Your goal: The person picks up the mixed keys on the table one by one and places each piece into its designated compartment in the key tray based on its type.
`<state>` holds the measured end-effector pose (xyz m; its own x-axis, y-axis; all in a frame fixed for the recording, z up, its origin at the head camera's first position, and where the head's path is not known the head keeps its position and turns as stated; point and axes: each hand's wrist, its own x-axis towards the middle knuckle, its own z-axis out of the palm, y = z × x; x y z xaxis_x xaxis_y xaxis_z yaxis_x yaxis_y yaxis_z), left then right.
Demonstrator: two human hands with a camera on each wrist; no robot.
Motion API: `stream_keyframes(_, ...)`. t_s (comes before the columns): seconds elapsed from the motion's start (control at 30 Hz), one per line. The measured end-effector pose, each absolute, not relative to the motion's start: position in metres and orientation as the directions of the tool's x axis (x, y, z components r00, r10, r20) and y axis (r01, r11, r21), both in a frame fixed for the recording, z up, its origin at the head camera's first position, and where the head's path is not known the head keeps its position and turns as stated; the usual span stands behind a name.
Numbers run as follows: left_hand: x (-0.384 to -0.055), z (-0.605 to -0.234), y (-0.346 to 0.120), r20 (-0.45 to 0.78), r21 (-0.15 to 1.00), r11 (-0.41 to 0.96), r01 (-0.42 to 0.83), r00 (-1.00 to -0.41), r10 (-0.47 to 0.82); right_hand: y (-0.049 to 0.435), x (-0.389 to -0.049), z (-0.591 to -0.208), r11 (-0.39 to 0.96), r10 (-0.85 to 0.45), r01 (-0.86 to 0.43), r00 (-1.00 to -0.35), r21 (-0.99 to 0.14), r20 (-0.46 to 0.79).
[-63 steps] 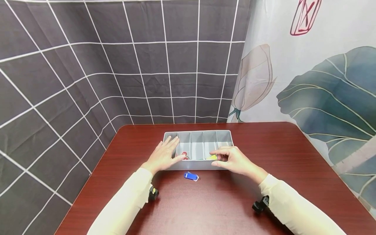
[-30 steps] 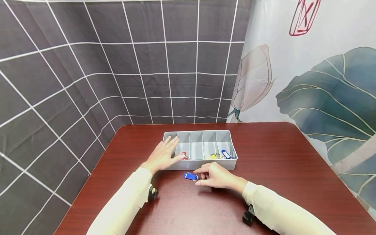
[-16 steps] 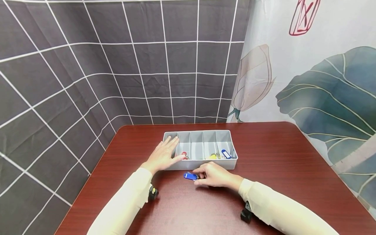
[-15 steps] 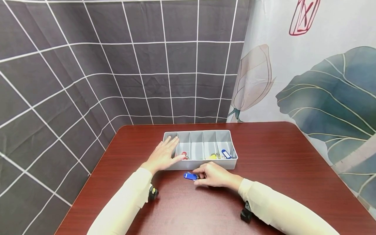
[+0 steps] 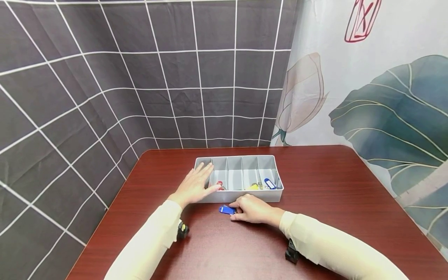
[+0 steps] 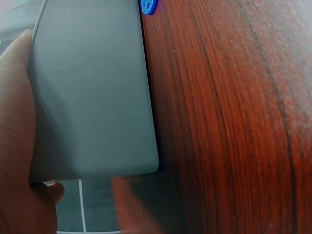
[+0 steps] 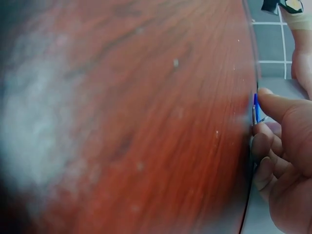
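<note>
A grey divided tray (image 5: 241,196) lies on the table. My left hand (image 5: 194,186) rests over its left end with fingers spread, and the thumb reaches across the front rim. In the left wrist view this hand (image 6: 17,126) lies along the tray's wall (image 6: 92,97). Before the tray, my right hand (image 5: 253,210) pinches a blue key tag (image 5: 226,210) at its ring end, the fingers curled. In the right wrist view thumb and forefinger meet at the blue tag (image 7: 256,107), low against the tabletop.
Inside the tray are red tags (image 5: 219,183) toward the left, a yellow tag (image 5: 254,186) right of the middle and another blue tag (image 5: 269,184) in the rightmost compartment. Dark gridded cloth (image 5: 175,97) hangs behind the wooden table (image 5: 224,249).
My right hand has moved from the tray's right compartments down to the blue key tag in front, its fingers closing in. A blue tag now shows in the rightmost compartment. The left hand has stayed put.
</note>
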<state>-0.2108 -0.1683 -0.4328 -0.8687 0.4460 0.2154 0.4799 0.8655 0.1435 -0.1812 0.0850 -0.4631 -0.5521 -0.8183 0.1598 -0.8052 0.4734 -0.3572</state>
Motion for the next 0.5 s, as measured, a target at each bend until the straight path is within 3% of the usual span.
stream_keyframes(0.5, -0.2115, -0.4340, -0.1679, 0.208, 0.142, 0.871, 0.471, -0.874, 0.439, 0.0801, -0.1790, -0.4615, 0.502, -0.798, -0.797, -0.576, -0.335, 0.176)
